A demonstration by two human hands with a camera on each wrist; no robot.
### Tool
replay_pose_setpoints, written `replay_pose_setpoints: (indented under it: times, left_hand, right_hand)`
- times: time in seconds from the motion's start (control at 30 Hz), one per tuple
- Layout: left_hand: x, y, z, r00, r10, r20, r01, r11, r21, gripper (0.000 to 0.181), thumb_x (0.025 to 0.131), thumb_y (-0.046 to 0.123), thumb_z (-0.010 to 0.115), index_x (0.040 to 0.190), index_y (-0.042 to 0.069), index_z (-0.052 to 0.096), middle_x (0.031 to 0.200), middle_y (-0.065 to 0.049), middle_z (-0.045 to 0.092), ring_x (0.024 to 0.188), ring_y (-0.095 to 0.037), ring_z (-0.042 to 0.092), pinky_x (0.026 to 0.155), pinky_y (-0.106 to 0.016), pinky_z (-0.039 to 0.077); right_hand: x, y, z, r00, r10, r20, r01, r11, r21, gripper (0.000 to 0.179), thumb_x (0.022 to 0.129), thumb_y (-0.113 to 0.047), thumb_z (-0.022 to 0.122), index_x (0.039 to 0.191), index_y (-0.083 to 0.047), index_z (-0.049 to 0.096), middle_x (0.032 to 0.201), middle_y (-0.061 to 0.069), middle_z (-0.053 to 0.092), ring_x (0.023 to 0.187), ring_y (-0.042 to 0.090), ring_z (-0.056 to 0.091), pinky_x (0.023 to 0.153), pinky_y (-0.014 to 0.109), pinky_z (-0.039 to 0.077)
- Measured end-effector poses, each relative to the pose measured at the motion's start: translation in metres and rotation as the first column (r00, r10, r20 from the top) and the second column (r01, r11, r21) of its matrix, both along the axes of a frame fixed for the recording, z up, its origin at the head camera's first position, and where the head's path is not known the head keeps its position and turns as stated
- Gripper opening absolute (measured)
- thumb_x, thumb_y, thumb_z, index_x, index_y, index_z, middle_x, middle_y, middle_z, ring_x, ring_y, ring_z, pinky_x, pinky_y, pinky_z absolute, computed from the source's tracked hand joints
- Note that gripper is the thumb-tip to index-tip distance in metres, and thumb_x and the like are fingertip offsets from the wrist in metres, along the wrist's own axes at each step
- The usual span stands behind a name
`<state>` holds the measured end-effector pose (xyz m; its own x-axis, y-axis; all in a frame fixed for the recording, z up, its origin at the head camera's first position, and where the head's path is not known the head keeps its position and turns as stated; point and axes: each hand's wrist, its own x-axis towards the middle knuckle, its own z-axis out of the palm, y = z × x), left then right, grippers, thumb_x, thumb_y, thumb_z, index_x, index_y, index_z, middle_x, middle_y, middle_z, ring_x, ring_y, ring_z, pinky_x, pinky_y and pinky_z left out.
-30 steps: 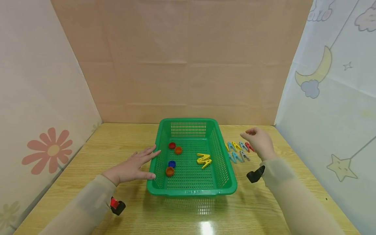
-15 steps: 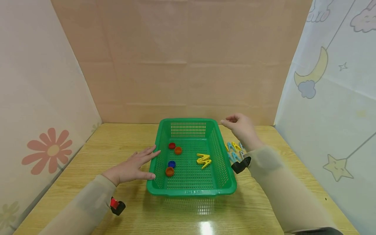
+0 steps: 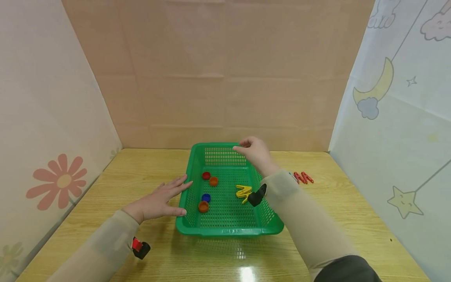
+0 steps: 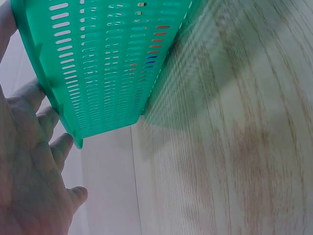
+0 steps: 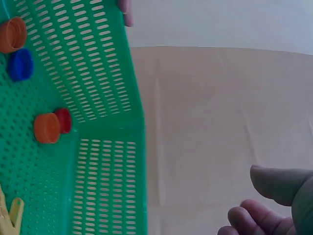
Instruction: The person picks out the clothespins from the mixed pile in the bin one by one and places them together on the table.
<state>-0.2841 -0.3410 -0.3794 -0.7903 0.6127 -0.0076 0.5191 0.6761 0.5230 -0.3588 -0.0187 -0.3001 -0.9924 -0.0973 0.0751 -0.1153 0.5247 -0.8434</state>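
Observation:
My left hand [image 3: 158, 201] lies with fingers spread against the left rim of a green plastic basket [image 3: 229, 231]. In the left wrist view, fingertips [image 4: 62, 144] touch that rim. My right hand [image 3: 256, 153] is above the basket's back right part, its fingers loosely bent. Thumb [image 5: 276, 183] and fingers stand apart in the right wrist view, with nothing visible between them. Inside the basket sit a red cap [image 3: 206, 175], a blue cap [image 3: 206, 197] and two orange caps, one at the back [image 3: 213, 181]. Yellow clothespins [image 3: 243, 190] lie to their right, partly hidden by the right wrist camera.
Red clothespins [image 3: 303, 178] lie on the wooden table [image 3: 345, 219] right of the basket; others beside them are hidden behind the right forearm. A brown paper-like backdrop [image 3: 225, 78] stands behind, with printed white side panels left and right.
My right hand has moved left, from above the clothespins on the table to above the basket, its forearm now covering most of those clothespins. The left hand and basket have stayed still.

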Motion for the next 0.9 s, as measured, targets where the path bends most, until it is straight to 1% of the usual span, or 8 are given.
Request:
replay_pose_setpoints:
  times: [0.17,0.37,0.53,0.6,0.7,0.77,0.8,0.9]
  left_hand:
    - [0.000,0.001,0.001,1.000,0.001,0.009,-0.001,1.000,0.005,0.086,0.086,0.048,0.067,0.154,0.017,0.025,0.161,-0.011,0.008,0.145,-0.040,0.005,0.106,-0.070,-0.001]
    - [0.001,0.001,0.001,1.000,0.005,0.008,-0.005,1.000,0.009,0.086,0.086,0.047,0.068,0.154,0.017,0.025,0.161,-0.011,0.009,0.145,-0.040,0.005,0.106,-0.070,-0.001]
    - [0.000,0.001,0.001,1.000,0.004,0.008,-0.004,1.000,0.007,0.086,0.086,0.047,0.068,0.154,0.017,0.025,0.161,-0.011,0.009,0.145,-0.040,0.005,0.106,-0.070,-0.001]
    - [0.000,0.001,0.001,1.000,0.004,0.009,-0.004,1.000,0.006,0.086,0.086,0.047,0.068,0.154,0.017,0.025,0.161,-0.011,0.009,0.145,-0.040,0.005,0.106,-0.070,-0.001]
    - [0.000,0.000,0.000,1.000,0.003,0.007,-0.003,1.000,0.004,0.086,0.087,0.046,0.068,0.154,0.017,0.024,0.161,-0.012,0.008,0.145,-0.041,0.004,0.106,-0.071,0.000]
    - [0.000,-0.001,-0.001,1.000,0.002,0.004,-0.002,1.000,0.003,0.085,0.087,0.047,0.068,0.154,0.018,0.024,0.161,-0.012,0.008,0.145,-0.041,0.004,0.106,-0.071,0.000]
    - [-0.001,-0.001,-0.001,1.000,0.002,0.003,-0.002,1.000,0.003,0.085,0.087,0.046,0.067,0.154,0.018,0.024,0.161,-0.011,0.008,0.145,-0.041,0.005,0.105,-0.071,0.000]
    - [-0.001,-0.001,-0.001,1.000,0.001,0.003,-0.001,1.000,0.005,0.085,0.087,0.047,0.067,0.155,0.019,0.024,0.161,-0.011,0.008,0.145,-0.041,0.004,0.105,-0.071,0.000]
  right_hand:
    - [-0.006,-0.011,-0.019,0.999,0.003,0.052,-0.009,0.993,0.119,0.040,0.091,-0.031,0.067,0.121,-0.005,0.060,0.122,0.011,0.059,0.108,0.029,0.056,0.089,0.044,0.048]
    - [-0.013,-0.019,-0.045,0.995,0.005,0.097,-0.032,0.959,0.281,0.037,0.090,-0.027,0.069,0.118,-0.005,0.061,0.120,0.012,0.061,0.106,0.029,0.058,0.087,0.044,0.049]
    - [-0.016,-0.022,-0.064,0.990,0.034,0.140,-0.093,0.892,0.442,0.026,0.087,-0.021,0.073,0.106,-0.005,0.064,0.105,0.008,0.064,0.092,0.024,0.061,0.079,0.040,0.052]
    - [-0.017,-0.022,-0.070,0.986,0.053,0.158,-0.124,0.866,0.485,0.023,0.086,-0.019,0.074,0.103,-0.006,0.064,0.100,0.007,0.064,0.088,0.022,0.061,0.078,0.038,0.052]
    - [-0.019,-0.021,-0.076,0.979,0.078,0.187,-0.166,0.840,0.517,0.015,0.086,-0.014,0.073,0.095,-0.007,0.065,0.091,0.005,0.063,0.080,0.020,0.058,0.071,0.037,0.051]
    - [-0.019,-0.021,-0.079,0.972,0.099,0.212,-0.200,0.818,0.539,0.006,0.087,-0.008,0.070,0.086,-0.007,0.064,0.083,0.004,0.060,0.071,0.018,0.052,0.062,0.033,0.046]
    - [-0.020,-0.020,-0.081,0.967,0.108,0.229,-0.220,0.807,0.548,0.007,0.088,-0.005,0.067,0.083,-0.007,0.062,0.079,0.004,0.056,0.067,0.017,0.047,0.059,0.032,0.041]
    - [-0.020,-0.019,-0.085,0.959,0.133,0.251,-0.262,0.755,0.601,0.008,0.090,0.000,0.061,0.085,-0.006,0.063,0.084,0.006,0.057,0.068,0.018,0.043,0.056,0.031,0.035]
